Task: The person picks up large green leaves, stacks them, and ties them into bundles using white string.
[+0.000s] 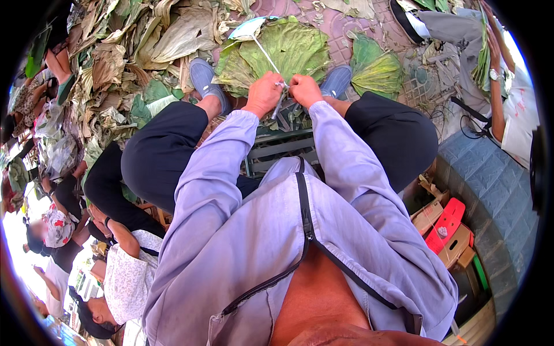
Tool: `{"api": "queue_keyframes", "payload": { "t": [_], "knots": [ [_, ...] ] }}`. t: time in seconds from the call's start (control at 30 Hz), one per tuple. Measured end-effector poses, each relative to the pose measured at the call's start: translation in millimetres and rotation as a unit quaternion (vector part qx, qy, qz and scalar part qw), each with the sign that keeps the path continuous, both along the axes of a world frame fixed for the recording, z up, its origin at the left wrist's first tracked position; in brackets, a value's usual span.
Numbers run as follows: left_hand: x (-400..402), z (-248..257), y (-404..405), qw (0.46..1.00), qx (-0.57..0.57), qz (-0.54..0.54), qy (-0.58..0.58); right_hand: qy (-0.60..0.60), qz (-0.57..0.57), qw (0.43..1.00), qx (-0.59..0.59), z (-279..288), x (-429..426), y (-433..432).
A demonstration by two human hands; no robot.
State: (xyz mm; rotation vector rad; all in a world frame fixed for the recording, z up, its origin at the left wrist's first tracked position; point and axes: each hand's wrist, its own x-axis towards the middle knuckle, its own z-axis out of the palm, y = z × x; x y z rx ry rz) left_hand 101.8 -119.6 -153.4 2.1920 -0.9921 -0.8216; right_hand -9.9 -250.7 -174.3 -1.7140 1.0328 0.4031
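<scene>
My left hand (265,93) and my right hand (304,90) are close together between my knees. Between their fingertips is a white cord (267,54), which my left hand pinches; it runs up to a pale blue and white piece (249,28) lying by the leaves. A thin grey rod (279,106) slants down from the fingers; which hand holds it I cannot tell. My right fingertips are closed at the cord's end, but their exact hold is hidden. Just beyond the hands, large green lotus leaves (283,47) lie on the paving between my shoes.
Dry leaves (181,39) are heaped at the left. Another green leaf (375,67) lies beside my right shoe (336,80). Slats of a low green bench (281,149) show beneath me. People sit at both sides. Cardboard boxes (454,244) stand at the lower right by a blue-grey tiled ledge (489,173).
</scene>
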Motion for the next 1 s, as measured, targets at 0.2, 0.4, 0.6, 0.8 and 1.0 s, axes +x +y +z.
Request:
{"api": "queue_keyframes", "payload": {
  "t": [0.2, 0.4, 0.6, 0.8, 1.0],
  "knots": [
    [7, 4, 3, 0.991, 0.068, 0.112, -0.005, 0.041, -0.016, 0.997, -0.058, -1, -3, 11],
    [-8, 16, 3, 0.924, 0.102, 0.341, 0.139, 0.060, -0.259, 0.942, 0.207, -3, -17, 15],
    [-63, -13, 25, 0.801, -0.034, 0.543, 0.250, 0.122, -0.282, 0.909, 0.282, 22, -15, 26],
    [-74, -33, 16, 0.653, -0.033, 0.555, 0.514, 0.109, -0.252, 0.924, 0.265, 30, -11, 21],
    [-59, -47, 22, 0.610, -0.028, 0.558, 0.562, 0.033, -0.239, 0.938, 0.248, 43, -12, 32]
  ]
}}
